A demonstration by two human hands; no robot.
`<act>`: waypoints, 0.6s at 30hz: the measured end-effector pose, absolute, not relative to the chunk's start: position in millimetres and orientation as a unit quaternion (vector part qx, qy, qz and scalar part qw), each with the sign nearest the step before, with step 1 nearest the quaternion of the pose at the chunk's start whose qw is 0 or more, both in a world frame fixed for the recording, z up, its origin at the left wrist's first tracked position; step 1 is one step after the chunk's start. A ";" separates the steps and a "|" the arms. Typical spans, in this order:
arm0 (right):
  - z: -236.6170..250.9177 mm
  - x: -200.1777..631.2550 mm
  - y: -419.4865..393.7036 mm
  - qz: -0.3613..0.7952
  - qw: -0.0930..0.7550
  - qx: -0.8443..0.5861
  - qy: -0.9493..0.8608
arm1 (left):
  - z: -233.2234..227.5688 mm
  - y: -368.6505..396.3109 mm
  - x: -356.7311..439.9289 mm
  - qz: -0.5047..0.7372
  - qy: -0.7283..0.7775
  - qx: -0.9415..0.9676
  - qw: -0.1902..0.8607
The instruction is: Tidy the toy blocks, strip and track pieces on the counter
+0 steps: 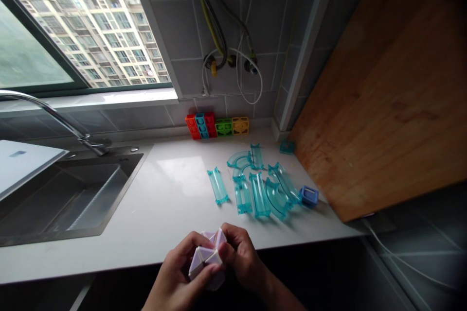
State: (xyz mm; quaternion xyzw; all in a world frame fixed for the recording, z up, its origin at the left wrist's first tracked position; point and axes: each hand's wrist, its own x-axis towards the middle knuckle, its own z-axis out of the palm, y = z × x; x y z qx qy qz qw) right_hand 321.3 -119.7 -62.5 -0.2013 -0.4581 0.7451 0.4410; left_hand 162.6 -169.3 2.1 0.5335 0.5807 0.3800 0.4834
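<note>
So in the head view we're holding a lilac-and-white faceted puzzle (205, 255) in both hands, by the front edge of the counter (160, 223); our left hand (178, 269) is curling closed around its left side, thumb pressing along the lower part; our right hand (246, 260) is pinching the other side near a raised wedge, thumb and fingers bent in tight, some fingertips hidden; beyond that we're seeing clear teal track pieces (260, 195) lying about, one straight bit sitting apart on the left, with a blue cube (309, 196) sitting by the right end; colourful blocks (224, 127) are lining up by the wall; a wooden board (394, 87) is leaning at the right.
</note>
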 end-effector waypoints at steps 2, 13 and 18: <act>-65.3 324.6 -122.9 0.731 0.450 -0.220 -0.463 | -2.4 -169.6 161.7 0.365 0.563 0.535 0.513; -60.8 345.2 -131.5 0.602 0.439 -0.282 -0.604 | -13.5 -169.4 168.1 0.393 0.515 0.351 0.676; -57.0 349.0 -125.9 0.494 0.435 -0.235 -0.715 | -12.4 -167.9 168.0 0.397 0.463 0.239 0.755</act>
